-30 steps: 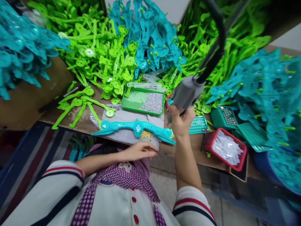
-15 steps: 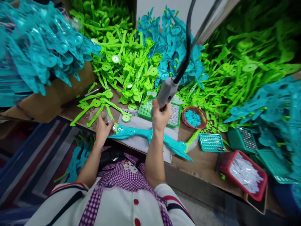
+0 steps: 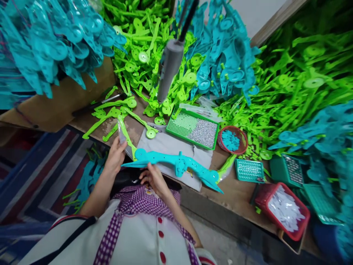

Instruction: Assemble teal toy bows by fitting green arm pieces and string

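A long blue bow-shaped plastic piece (image 3: 165, 157) lies across the near table edge, with a green plastic arm (image 3: 128, 138) joined at its left end and another green arm (image 3: 226, 166) at its right. Both green arms have clear plastic about them. My left hand (image 3: 114, 158) is closed on the left green arm at its clear plastic wrapping. Just below the blue piece is my right hand (image 3: 156, 180), its thumb tip at the near edge and its fingers loosely bent and apart. A grey electric screwdriver (image 3: 169, 68) hangs by its cable above the table.
A green tray (image 3: 193, 129) holds small metal parts. Right of it stand a red basket (image 3: 241, 141) of blue pieces, a teal tray (image 3: 249, 170) and a red bin (image 3: 302, 221) of white pieces. Green parts (image 3: 176, 75) and blue parts (image 3: 223, 55) are heaped behind.
My right hand has let go of the screwdriver and come down to the blue piece. The screwdriver now hangs higher and further left. My left hand still grips the left green arm.
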`<action>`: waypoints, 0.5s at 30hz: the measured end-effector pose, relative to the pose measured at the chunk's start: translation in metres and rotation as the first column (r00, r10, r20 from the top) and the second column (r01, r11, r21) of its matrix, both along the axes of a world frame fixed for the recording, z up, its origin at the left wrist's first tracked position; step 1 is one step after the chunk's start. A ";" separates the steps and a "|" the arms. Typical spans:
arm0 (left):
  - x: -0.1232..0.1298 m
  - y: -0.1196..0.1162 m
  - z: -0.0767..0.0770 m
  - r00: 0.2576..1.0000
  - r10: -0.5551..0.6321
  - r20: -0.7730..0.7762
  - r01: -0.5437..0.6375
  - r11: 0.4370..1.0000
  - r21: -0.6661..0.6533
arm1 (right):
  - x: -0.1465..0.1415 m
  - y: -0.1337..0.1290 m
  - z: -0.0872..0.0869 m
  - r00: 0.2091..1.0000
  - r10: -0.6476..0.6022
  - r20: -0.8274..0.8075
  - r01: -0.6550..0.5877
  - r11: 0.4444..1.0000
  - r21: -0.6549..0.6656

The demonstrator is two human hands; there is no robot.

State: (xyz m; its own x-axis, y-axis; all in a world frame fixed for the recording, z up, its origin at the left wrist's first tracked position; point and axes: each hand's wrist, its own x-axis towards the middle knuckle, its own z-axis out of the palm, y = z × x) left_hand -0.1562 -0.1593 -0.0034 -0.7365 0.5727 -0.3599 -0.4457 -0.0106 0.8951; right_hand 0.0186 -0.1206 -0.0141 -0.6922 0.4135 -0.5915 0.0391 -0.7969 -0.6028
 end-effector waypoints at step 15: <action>0.020 0.004 0.022 0.966 0.225 0.127 -0.226 0.974 -0.004 | -0.026 0.005 0.002 0.996 -0.078 -0.047 0.062 0.959 -0.277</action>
State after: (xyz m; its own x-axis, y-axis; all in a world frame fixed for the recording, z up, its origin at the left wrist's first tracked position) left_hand -0.1365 -0.1555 0.0182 -0.7963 0.4008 -0.4531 -0.5398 -0.1327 0.8312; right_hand -0.0077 -0.1158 -0.0120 -0.7031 0.2889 -0.6498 -0.0509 -0.9319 -0.3592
